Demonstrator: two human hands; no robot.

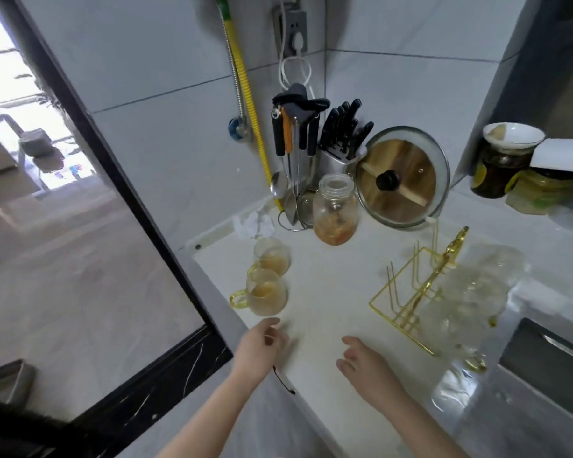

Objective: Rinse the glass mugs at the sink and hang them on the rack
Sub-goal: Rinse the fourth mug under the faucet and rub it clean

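Two glass mugs with yellow handles stand near the counter's left edge, each with brownish liquid inside: a near mug point(266, 292) and a far mug point(272, 255). The gold wire rack point(414, 292) stands to the right, with several clear glass mugs point(477, 292) hanging on its right side. My left hand point(260, 347) hovers just below the near mug, fingers loosely curled, holding nothing. My right hand point(361, 363) hovers over the white counter point(328, 292) with relaxed fingers, empty, left of the rack's base.
A glass jar point(334, 209) with orange residue, a utensil stand point(295, 153), a knife block point(343, 140) and a pot lid point(404, 175) stand at the back. The sink point(549, 368) lies at the right edge. Jars point(500, 166) sit on a shelf at the right. A crumpled tissue point(255, 224) lies near the wall.
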